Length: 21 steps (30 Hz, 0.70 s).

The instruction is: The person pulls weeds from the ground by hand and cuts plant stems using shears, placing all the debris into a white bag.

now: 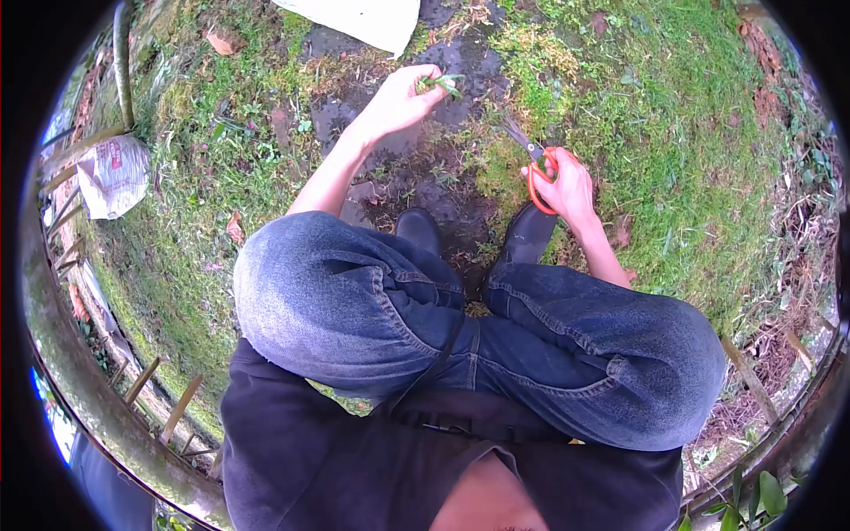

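My left hand (405, 99) is closed around a small bunch of green leaves (440, 84), held above the mossy paving near the white sheet's lower corner. In my right hand (567, 184) are scissors with orange handles (537, 188). Their dark metal blades (516, 133) point up and to the left, over the grass, and look slightly apart. The two hands are apart, with the scissors not touching the leaves. Below them, between my bent knees, are my dark boots (419, 232) on the ground.
A white sheet or bag (363, 19) lies at the top. Another white bag with red print (115, 181) rests at the left by a curved wooden railing (42, 292). Grass (673, 159) and dark stone slabs (452, 62) cover the ground; dry twigs (779, 265) lie at the right.
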Tool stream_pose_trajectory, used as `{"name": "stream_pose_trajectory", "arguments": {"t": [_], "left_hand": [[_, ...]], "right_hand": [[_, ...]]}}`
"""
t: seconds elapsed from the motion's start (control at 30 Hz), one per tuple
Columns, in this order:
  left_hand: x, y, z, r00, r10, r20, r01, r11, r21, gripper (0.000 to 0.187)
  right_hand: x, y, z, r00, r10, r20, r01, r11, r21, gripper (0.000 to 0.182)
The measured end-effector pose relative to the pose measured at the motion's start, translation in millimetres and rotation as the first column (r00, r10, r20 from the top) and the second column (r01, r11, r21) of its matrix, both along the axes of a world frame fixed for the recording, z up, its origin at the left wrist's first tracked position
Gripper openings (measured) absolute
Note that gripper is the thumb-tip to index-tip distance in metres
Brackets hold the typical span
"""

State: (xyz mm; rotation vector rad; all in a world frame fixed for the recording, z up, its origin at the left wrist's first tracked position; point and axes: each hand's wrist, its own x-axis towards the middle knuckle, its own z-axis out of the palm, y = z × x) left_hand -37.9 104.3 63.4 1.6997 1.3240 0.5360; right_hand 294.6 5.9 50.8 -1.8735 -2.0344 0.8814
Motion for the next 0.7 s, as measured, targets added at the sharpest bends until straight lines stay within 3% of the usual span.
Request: {"name": "stream_pose_trajectory", "arguments": {"t": [0.07,0.1,0.2,0.23,0.33,0.37,0.47,0.5,0.6,0.63,0.7], "left_hand": [[-5.4,10.4,24.7,0.999,0.026,-0.022,-0.028,0.996,-0.09,0.016],[-8.4,12.5,35.5,0.997,0.074,-0.007,-0.074,0.991,-0.113,0.025],[-25.6,25.5,45.0,0.978,0.198,0.062,-0.2,0.979,0.034,0.035],[-28.7,28.3,67.6,0.979,0.202,0.023,-0.202,0.979,0.031,0.047],[-34.2,39.1,118.3,0.965,0.253,-0.067,-0.237,0.952,0.193,0.056],[-39.1,46.8,134.3,0.959,0.245,-0.145,-0.227,0.965,0.132,0.06],[-53.3,73.1,155.9,0.961,0.264,-0.082,-0.236,0.937,0.257,0.047],[-61.9,92.7,156.2,0.943,0.259,-0.21,-0.22,0.956,0.193,0.044],[-71.4,107.2,219.0,0.982,0.171,0.074,-0.182,0.965,0.187,0.032],[-61.4,95.9,249.2,0.952,0.303,0.039,-0.302,0.917,0.261,0.031],[-59.7,97.9,280.2,0.928,0.364,0.078,-0.364,0.844,0.394,0.03]], "right_hand": [[-1.2,2.8,2.8,1.0,0.005,0.005,-0.005,1.0,-0.01,0.046],[-0.5,3.0,0.6,1.0,0.025,0.016,-0.025,0.999,0.028,0.047],[-1.1,4.5,-2.1,1.0,0.011,-0.023,-0.01,0.999,0.037,0.047],[-2.5,4.5,-0.3,1.0,0.002,-0.027,-0.001,0.999,0.039,0.046],[-4.3,8.2,-4.2,1.0,0.008,-0.016,-0.007,0.999,0.05,0.046],[-5.4,10.1,-3.0,1.0,0.018,-0.007,-0.018,0.999,0.049,0.046],[-11.4,20.6,8.0,1.0,0.021,-0.02,-0.022,0.999,-0.037,0.047],[-13.8,25.0,5.4,0.996,0.029,-0.079,-0.028,1.0,0.01,0.047],[-24.4,35.0,0.3,0.992,0.063,-0.11,-0.053,0.994,0.09,0.046],[-27.7,38.4,0.9,0.99,0.063,-0.124,-0.054,0.996,0.078,0.045],[-32.7,42.9,-0.4,0.988,0.085,-0.127,-0.069,0.99,0.124,0.045]]}}
